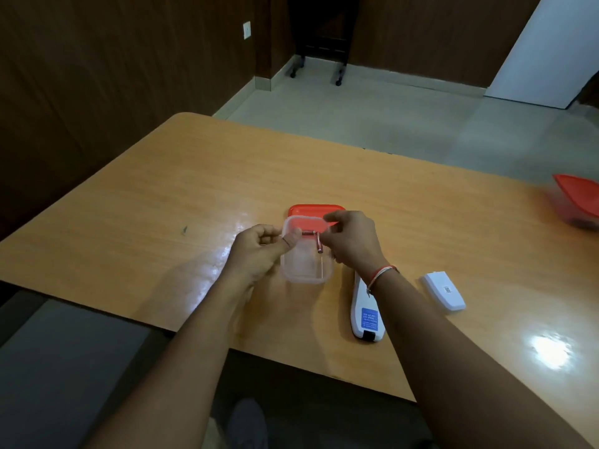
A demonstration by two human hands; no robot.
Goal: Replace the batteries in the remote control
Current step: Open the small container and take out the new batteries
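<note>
- Holding two small reddish cylindrical batteries over the clear rectangular plastic tub (304,270); tub is the landmark
- left hand (259,251) closed on the tub's near-left rim, thumb inside; one battery (309,233) lies level right at that thumb; whether the thumb pinches it, cannot tell
- right hand (351,239) pinches the second battery (319,244), hanging roughly upright above the tub
- flat red plastic lid (316,210) lies just behind the tub, partly under it
- long white remote control (366,314) lies back-up just right of the tub, near end toward the camera; its upper part is hidden by the right wrist, so the compartment is not visible
- white battery cover (444,291) lies further right, apart from the remote
- judgement: cover off, step in hand is handling batteries at the tub; fresh out or old in, can't tell
- doing it well: keep the tub steady with the left; handle one cell at a time; check polarity marks before seating; don't mix old and new cells
- second red-lidded container (577,202) sits far right of the tub
</note>
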